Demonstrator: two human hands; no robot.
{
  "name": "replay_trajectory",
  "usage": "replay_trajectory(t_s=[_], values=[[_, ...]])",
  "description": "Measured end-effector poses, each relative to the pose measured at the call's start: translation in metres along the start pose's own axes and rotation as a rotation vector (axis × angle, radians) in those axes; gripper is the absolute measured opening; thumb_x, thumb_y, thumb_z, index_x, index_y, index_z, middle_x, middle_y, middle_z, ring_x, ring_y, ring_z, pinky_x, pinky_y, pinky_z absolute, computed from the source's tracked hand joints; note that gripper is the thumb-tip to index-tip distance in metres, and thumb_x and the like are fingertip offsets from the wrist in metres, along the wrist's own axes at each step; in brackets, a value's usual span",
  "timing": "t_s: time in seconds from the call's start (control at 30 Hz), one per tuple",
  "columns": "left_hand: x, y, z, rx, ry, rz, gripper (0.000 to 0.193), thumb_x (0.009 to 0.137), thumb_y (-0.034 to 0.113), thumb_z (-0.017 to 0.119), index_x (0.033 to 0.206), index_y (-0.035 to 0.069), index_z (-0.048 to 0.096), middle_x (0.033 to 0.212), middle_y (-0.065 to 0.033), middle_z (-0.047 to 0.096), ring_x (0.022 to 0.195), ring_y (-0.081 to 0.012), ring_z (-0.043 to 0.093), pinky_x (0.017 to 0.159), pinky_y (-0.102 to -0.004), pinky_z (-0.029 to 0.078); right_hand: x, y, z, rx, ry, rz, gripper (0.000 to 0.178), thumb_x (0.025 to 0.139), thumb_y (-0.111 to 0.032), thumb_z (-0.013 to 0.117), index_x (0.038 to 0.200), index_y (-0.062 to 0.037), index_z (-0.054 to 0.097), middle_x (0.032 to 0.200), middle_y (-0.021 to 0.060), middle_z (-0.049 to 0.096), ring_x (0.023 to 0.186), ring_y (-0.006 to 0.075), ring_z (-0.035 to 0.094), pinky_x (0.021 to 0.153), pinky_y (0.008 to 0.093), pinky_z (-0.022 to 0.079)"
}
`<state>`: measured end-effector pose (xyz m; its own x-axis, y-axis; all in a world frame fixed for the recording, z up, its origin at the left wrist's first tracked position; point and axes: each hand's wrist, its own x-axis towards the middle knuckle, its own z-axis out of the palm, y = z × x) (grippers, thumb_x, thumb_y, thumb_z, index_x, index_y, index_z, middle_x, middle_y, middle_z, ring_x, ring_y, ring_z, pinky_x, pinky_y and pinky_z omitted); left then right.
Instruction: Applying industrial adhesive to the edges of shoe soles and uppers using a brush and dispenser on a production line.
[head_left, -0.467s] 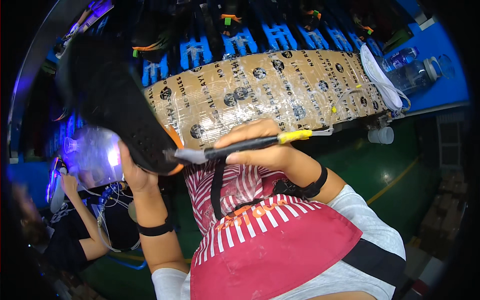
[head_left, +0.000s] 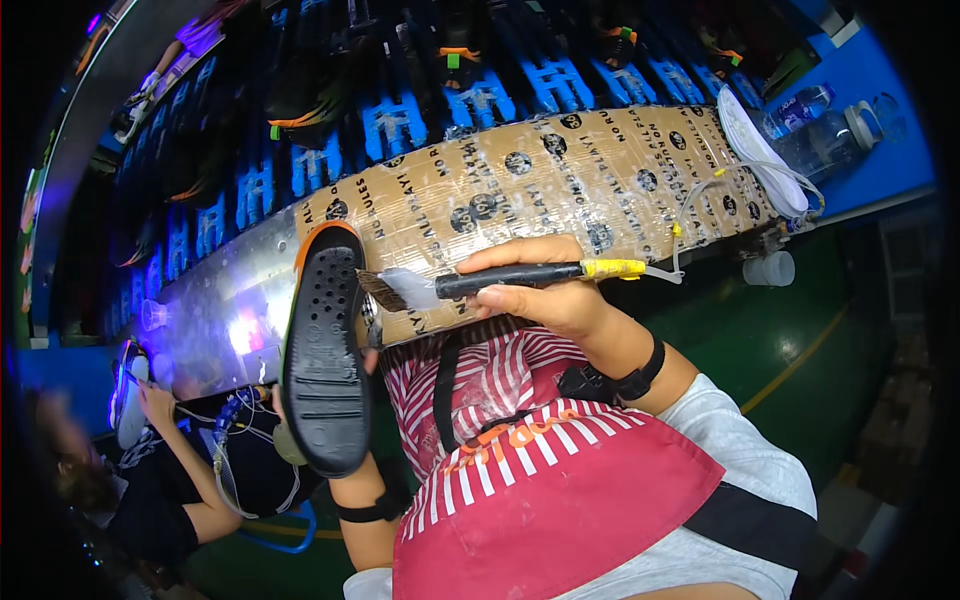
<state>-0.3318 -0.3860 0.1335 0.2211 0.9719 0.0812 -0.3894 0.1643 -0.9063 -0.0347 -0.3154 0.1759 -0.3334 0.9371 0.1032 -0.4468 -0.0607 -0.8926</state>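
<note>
The sole (head_left: 327,370), gripped by left fingers (head_left: 371,361) (largely hidden), was swung toward 12 o'clock, its edge thus presented to the brush (head_left: 408,289) pinched by right fingers (head_left: 525,252).

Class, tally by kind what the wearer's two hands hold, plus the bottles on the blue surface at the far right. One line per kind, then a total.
Brush in the right hand: 1
Black sole in the left hand: 1
Bottles: 2
Total: 4
</note>
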Motion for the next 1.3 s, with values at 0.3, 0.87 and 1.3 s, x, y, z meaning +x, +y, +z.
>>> replay_trajectory(t_s=[0.3, 0.87, 1.3], values=[[-0.014, -0.017, -0.052, 1.302, 0.372, 0.129, 0.081, 0.082, 0.065, 0.037, 0.138, 0.007, 0.028, 0.132, -0.0289, 0.036, 0.115, -0.047, 0.043, 0.091, -0.0598, 0.039, 0.006, -0.002, 0.023, -0.291, 0.012, -0.068, 0.022, 0.077, -0.004, 0.066, 0.098, 0.004, 0.065, 0.08, 0.0105, 0.067, 0.068, 0.0103, 0.063, 0.063, 0.0218, 0.051], [0.011, -0.011, -0.071, 1.485, 0.21, -0.023, 0.071, 0.085, 0.058, 0.039, 0.137, 0.012, 0.032, 0.135, -0.0186, 0.038, 0.114, -0.0372, 0.046, 0.096, -0.0456, 0.041, 0.054, 0.028, 0.078, -0.827, 0.367, -0.677, 0.019, 0.073, -0.014, 0.066, 0.089, -0.0061, 0.06, 0.068, 0.0101, 0.057, 0.063, 0.0266, 0.06, 0.057, 0.0347, 0.048], [0.003, -0.01, -0.07, 1.515, 0.243, 0.0, 0.068, 0.086, 0.056, 0.039, 0.137, 0.013, 0.031, 0.136, -0.0178, 0.037, 0.116, -0.0368, 0.045, 0.097, -0.0457, 0.04, 0.049, 0.018, 0.074, -0.727, 0.263, -0.669, 0.02, 0.075, -0.016, 0.065, 0.091, -0.0048, 0.061, 0.073, 0.0121, 0.06, 0.066, 0.0294, 0.061, 0.059, 0.0355, 0.049]])
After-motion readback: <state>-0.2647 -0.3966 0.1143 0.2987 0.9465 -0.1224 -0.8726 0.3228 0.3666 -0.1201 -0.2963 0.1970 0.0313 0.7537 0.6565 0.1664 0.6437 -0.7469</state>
